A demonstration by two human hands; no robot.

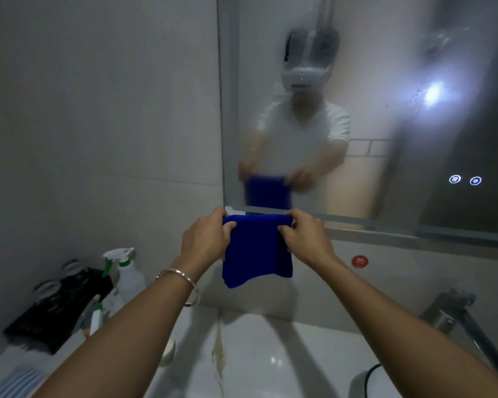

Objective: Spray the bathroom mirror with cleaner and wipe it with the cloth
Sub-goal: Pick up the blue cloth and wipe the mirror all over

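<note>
head view: both hands hold a blue cloth (256, 248) over the sink, near the misted mirror (371, 110). left hand (206, 239) and right hand (305, 235) pinch its top corners. spray bottle (127, 271) stands left.

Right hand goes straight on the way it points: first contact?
Likely the mirror near its lower edge, right behind the blue cloth that the right hand grips by a top corner. Depth is unclear from this single view.
</note>
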